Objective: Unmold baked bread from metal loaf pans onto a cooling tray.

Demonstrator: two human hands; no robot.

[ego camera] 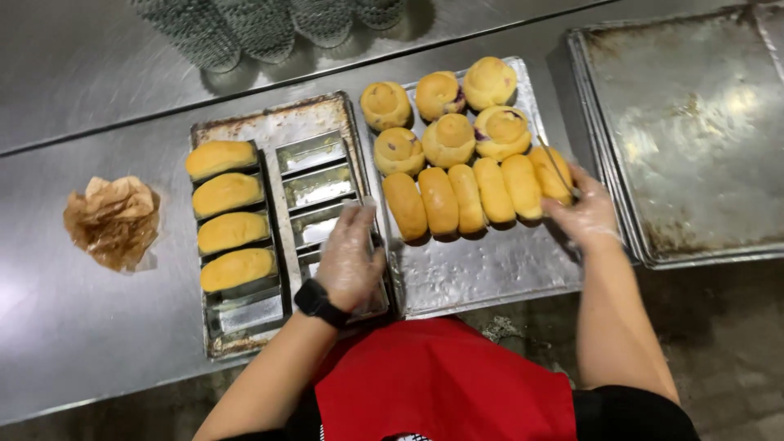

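My left hand (pixel 349 260), in a clear plastic glove with a black watch at the wrist, rests on the small metal loaf moulds in the right column of a baking tray (pixel 278 122). Several golden loaves (pixel 227 227) fill the left column of moulds. My right hand (pixel 581 214), also gloved, grips a thin metal pick (pixel 555 166) beside the rightmost oblong bun (pixel 549 173). That bun ends a row of oblong buns (pixel 465 198) on a flat steel tray (pixel 482 273). Several round swirled buns (pixel 447 114) sit behind the row.
A crumpled brown paper (pixel 113 220) lies on the steel table at the left. Stacked bare baking sheets (pixel 694 131) sit at the right. Wire mesh items (pixel 261 24) stand at the back. My red apron (pixel 441 384) is below.
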